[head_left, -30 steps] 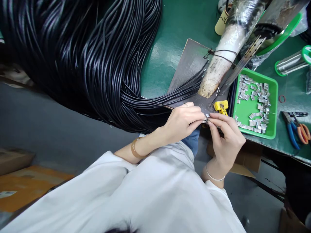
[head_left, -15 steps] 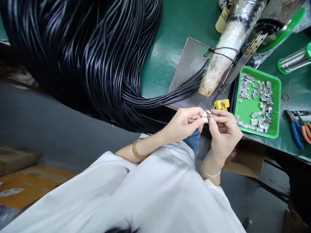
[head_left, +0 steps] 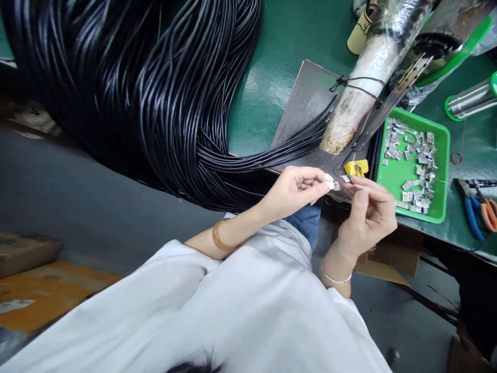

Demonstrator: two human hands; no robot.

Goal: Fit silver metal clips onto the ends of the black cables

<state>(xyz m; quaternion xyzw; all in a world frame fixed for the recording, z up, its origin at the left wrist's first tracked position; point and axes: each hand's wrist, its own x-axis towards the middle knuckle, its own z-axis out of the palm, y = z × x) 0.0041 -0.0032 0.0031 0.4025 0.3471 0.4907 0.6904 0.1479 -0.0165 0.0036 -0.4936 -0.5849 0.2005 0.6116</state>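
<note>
My left hand, white wrapping on its thumb and fingertip, pinches a stripped cable end. Fine light and reddish strands poke out past the fingertips; the rest of that cable is hidden. A short gap to the right, my right hand has its thumb and fingers drawn together, with a small silvery metal connector piece at the index fingertip. Similar small metal connector pieces lie scattered in a green tray beside that hand. A large bundle of black cables spreads over the bench to the left.
Cable ends rest on a dark board under a whitish tube. A yellow block sits by the bench edge. Blue-handled pliers lie right of the tray, near a solder spool. Cardboard boxes stand lower left.
My hands were together at the cable end; my right hand has since drawn away to the right and slightly down. My left hand stays nearly in place, and the strands now show.
</note>
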